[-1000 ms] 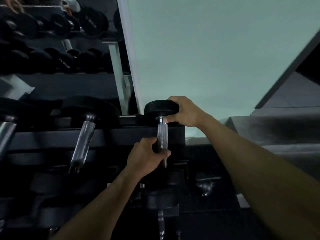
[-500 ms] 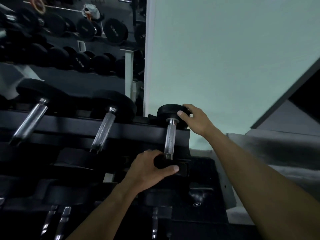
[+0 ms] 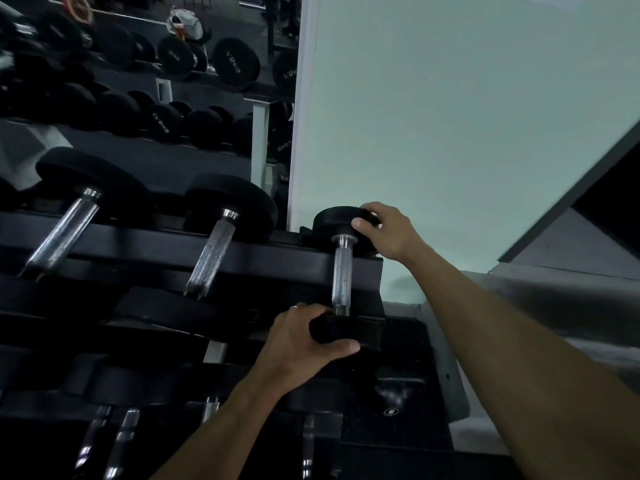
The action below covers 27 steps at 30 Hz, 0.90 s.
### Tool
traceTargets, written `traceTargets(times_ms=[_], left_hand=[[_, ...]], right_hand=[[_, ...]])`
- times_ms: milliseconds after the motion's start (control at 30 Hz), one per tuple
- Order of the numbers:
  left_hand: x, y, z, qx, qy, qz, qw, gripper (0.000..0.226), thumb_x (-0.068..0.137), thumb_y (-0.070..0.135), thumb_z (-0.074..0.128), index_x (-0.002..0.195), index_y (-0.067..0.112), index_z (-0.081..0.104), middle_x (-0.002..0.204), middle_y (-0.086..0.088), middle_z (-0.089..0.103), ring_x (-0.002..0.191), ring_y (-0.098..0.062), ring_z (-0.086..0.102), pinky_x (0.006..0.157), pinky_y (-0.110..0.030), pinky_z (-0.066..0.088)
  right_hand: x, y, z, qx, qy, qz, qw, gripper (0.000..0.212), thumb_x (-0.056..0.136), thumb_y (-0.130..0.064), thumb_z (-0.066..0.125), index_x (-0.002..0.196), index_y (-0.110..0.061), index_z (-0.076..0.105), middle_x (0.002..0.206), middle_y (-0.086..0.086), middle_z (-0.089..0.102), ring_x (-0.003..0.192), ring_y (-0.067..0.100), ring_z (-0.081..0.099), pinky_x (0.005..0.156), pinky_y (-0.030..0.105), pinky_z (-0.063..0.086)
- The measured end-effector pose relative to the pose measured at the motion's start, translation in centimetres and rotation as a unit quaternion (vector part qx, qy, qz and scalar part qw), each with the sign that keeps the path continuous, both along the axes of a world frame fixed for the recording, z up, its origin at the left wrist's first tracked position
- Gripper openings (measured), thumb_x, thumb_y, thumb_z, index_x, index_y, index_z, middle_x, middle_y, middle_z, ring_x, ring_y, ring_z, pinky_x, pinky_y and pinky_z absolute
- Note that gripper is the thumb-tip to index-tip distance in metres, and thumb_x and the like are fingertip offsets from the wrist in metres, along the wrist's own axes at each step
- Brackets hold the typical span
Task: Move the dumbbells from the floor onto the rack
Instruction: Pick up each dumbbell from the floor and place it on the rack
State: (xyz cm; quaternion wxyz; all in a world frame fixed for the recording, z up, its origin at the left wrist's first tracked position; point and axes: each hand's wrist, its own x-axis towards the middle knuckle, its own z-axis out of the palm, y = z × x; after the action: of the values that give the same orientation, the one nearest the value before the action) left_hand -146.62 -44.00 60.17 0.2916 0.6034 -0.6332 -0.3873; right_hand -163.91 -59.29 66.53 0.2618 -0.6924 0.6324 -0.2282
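On the left, two bigger dumbbells [image 3: 65, 220] [image 3: 216, 251] lie across the top tier of the rack [image 3: 166, 247], their black heads at the back and their metal handles pointing toward me. Behind them a mirror [image 3: 138, 81] shows more black weights on shelves. Lower tiers of the rack carry other dumbbells, dark and hard to make out. My left hand [image 3: 304, 341] is closed around the near head of the small dumbbell [image 3: 341, 271], thumb under it, fingers over the top. This dumbbell lies at the right end of the top tier, its handle crossing the front rail. My right hand [image 3: 384, 230] grips the far head from the right side, thumb on its front. Beyond is a pale green wall [image 3: 450, 116].
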Motion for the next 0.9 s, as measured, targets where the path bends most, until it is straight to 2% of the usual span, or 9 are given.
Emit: traceTargets(times_ms=[133, 267, 400, 467, 533, 633, 800, 900], left_hand=[[0.2, 0.2, 0.3, -0.001, 0.0, -0.013, 1.0, 0.036, 0.067, 0.055, 0.079, 0.095, 0.045, 0.061, 0.098, 0.017, 0.06, 0.089, 0.006, 0.057, 0.067, -0.005, 0.04], [0.2, 0.4, 0.0, -0.028, -0.025, -0.013, 0.999, 0.045, 0.064, 0.058, 0.079, 0.102, 0.038, 0.064, 0.098, 0.016, 0.058, 0.091, 0.002, 0.057, 0.075, -0.011, 0.044], [0.7, 0.7, -0.2, -0.05, -0.058, -0.039, 0.996, 0.062, 0.071, 0.051, 0.078, 0.125, 0.03, 0.058, 0.11, 0.012, 0.056, 0.101, -0.002, 0.054, 0.09, -0.022, 0.049], [1.0, 0.8, 0.0, -0.057, -0.076, -0.048, 0.994, 0.065, 0.075, 0.05, 0.076, 0.131, 0.028, 0.054, 0.117, 0.009, 0.055, 0.104, -0.004, 0.054, 0.093, -0.026, 0.05], [1.3, 1.0, 0.4, -0.06, -0.097, -0.058, 0.992, 0.069, 0.077, 0.051, 0.074, 0.137, 0.028, 0.049, 0.126, 0.008, 0.053, 0.109, -0.006, 0.055, 0.095, -0.026, 0.049], [2.5, 1.8, 1.6, -0.075, -0.151, -0.08, 0.982, 0.069, 0.082, 0.055, 0.067, 0.141, 0.031, 0.043, 0.134, 0.011, 0.047, 0.114, -0.004, 0.053, 0.095, -0.022, 0.046], [6.7, 3.4, 4.5, -0.134, -0.21, -0.082, 0.965, 0.059, 0.087, 0.053, 0.061, 0.139, 0.029, 0.047, 0.138, 0.01, 0.046, 0.128, -0.005, 0.043, 0.099, -0.022, 0.043], [10.1, 3.6, 5.9, -0.18, -0.243, -0.07, 0.951, 0.054, 0.082, 0.052, 0.064, 0.127, 0.023, 0.06, 0.127, 0.003, 0.06, 0.126, -0.015, 0.051, 0.099, -0.028, 0.042]], right_hand=[[0.4, 0.0, 0.3, -0.002, 0.015, 0.003, 1.0, 0.037, 0.095, -0.034, 0.058, 0.126, -0.016, 0.058, 0.124, 0.004, 0.062, 0.117, 0.024, 0.054, 0.09, 0.024, 0.036], [0.4, 0.3, 0.0, 0.002, 0.035, 0.002, 0.999, 0.045, 0.096, -0.038, 0.054, 0.135, -0.017, 0.051, 0.131, 0.005, 0.059, 0.122, 0.026, 0.051, 0.093, 0.025, 0.033], [0.4, 0.7, -0.1, 0.018, 0.07, 0.011, 0.997, 0.058, 0.096, -0.042, 0.05, 0.147, -0.017, 0.036, 0.141, 0.011, 0.05, 0.13, 0.031, 0.045, 0.104, 0.035, 0.035], [0.4, 1.2, 0.1, 0.026, 0.087, 0.017, 0.996, 0.063, 0.095, -0.043, 0.052, 0.148, -0.016, 0.032, 0.139, 0.015, 0.048, 0.128, 0.034, 0.046, 0.101, 0.036, 0.036], [0.6, 1.7, 0.6, 0.022, 0.101, 0.018, 0.995, 0.065, 0.094, -0.043, 0.054, 0.148, -0.016, 0.031, 0.137, 0.016, 0.047, 0.125, 0.034, 0.047, 0.098, 0.036, 0.038], [1.5, 2.6, 2.0, 0.0, 0.115, 0.022, 0.993, 0.065, 0.093, -0.043, 0.054, 0.148, -0.017, 0.031, 0.143, 0.015, 0.041, 0.129, 0.033, 0.045, 0.103, 0.038, 0.037], [5.5, 3.9, 4.4, -0.048, 0.119, 0.054, 0.99, 0.064, 0.094, -0.043, 0.054, 0.148, -0.018, 0.032, 0.148, 0.013, 0.038, 0.132, 0.031, 0.041, 0.107, 0.042, 0.037], [9.0, 4.2, 5.1, -0.054, 0.148, 0.091, 0.983, 0.065, 0.094, -0.044, 0.053, 0.149, -0.017, 0.031, 0.147, 0.013, 0.038, 0.131, 0.031, 0.042, 0.104, 0.04, 0.037]])
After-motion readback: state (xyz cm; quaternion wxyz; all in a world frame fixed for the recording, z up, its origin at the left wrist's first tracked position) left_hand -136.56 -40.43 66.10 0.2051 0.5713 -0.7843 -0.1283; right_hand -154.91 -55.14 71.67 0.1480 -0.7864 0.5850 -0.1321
